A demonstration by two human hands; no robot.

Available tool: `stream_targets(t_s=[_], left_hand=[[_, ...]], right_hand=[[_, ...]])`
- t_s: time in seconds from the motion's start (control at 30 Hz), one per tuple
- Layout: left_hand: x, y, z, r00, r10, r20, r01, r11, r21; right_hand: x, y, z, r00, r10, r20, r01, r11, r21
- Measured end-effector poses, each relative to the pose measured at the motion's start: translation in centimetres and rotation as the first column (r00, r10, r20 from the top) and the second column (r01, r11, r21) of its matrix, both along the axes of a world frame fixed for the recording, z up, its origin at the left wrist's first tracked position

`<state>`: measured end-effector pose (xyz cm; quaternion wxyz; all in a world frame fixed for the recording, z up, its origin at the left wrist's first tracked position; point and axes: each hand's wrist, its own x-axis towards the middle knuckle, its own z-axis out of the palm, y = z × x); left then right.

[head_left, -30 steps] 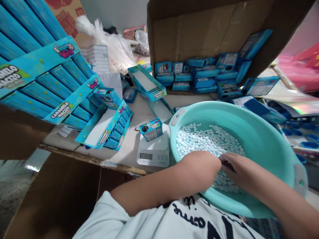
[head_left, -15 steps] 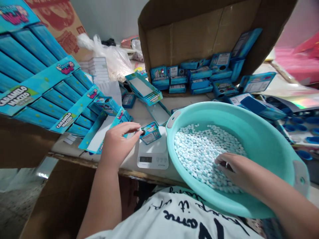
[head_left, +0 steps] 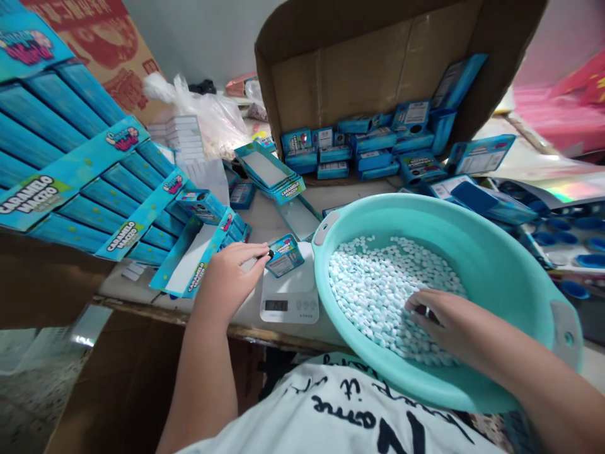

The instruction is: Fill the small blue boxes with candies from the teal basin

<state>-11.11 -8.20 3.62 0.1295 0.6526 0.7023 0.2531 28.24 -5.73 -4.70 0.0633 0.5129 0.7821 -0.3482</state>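
Across from the turquoise plastic basin (head_left: 513,284) to the small blue printed cardboard box (head_left: 287,253), the left hand (head_left: 225,277) has moved since a second ago; the right hand (head_left: 437,313) stays in the basin.
Both hands are apart: the left one's thumb and forefinger come together at the round dark opening on the box's end, though whether they pinch anything is unclear; the right one's fingers curl among small pale blue and white candies (head_left: 368,296), and its grip cannot be told. Tilted slightly, the box is on the flat white digital scale (head_left: 305,287), just beside the basin on the pale desk (head_left: 258,221). Behind, more blue boxes (head_left: 375,142) lie stacked inside a large brown cardboard carton (head_left: 359,88).
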Motion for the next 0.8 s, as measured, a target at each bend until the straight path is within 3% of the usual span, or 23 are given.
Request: stream_targets(t_s=[0.13,0.2,0.3,0.37,0.43,0.5,0.57,0.63,0.7,0.8], left_hand=[[-0.4,0.1,-0.2,0.999,-0.037,-0.031,0.037,0.999,0.014],[-0.3,0.1,-0.2,0.995,-0.057,-0.077,0.069,0.985,0.155],[1.9,-0.3,-0.2,0.996,-0.059,-0.067,0.085,0.868,0.489],[5.0,-0.8,-0.4,0.985,-0.172,-0.024,0.158,0.825,0.542],[8.9,-1.3,-0.8,0.901,-0.434,-0.012,0.404,0.827,0.39],[12.6,-1.5,-1.1,0.771,-0.636,-0.016,0.635,0.768,0.085],[15.2,-1.2,-1.1,0.729,-0.685,-0.005,0.665,0.709,-0.235],[16.4,-0.4,-0.5,0.706,-0.708,0.014,0.623,0.611,-0.489],[16.7,0.4,0.2,0.685,-0.727,0.045,0.589,0.516,-0.622],[16.5,1.5,0.9,0.662,-0.743,0.1,0.594,0.438,-0.675]], right_hand=[[-0.1,0.0,0.2,1.0,0.0,0.009,0.0,1.0,0.006],[-0.3,0.1,0.4,1.0,0.006,0.024,-0.006,1.0,0.004],[-0.7,0.2,0.8,0.999,0.001,0.037,-0.001,1.0,-0.005],[-0.9,0.2,1.0,0.999,-0.009,0.046,0.01,1.0,-0.014],[-0.9,0.2,1.1,0.999,-0.003,0.053,0.004,1.0,-0.025],[-0.8,0.2,1.1,0.999,0.021,0.048,-0.02,1.0,-0.023],[-0.7,0.0,0.9,0.998,0.051,0.038,-0.051,0.999,-0.014],[-0.4,-0.1,0.8,0.997,0.073,0.037,-0.073,0.997,-0.01],[-0.3,-0.2,0.6,0.995,0.087,0.042,-0.086,0.996,-0.019],[-0.3,-0.1,0.6,0.996,0.084,0.044,-0.082,0.996,-0.031]])
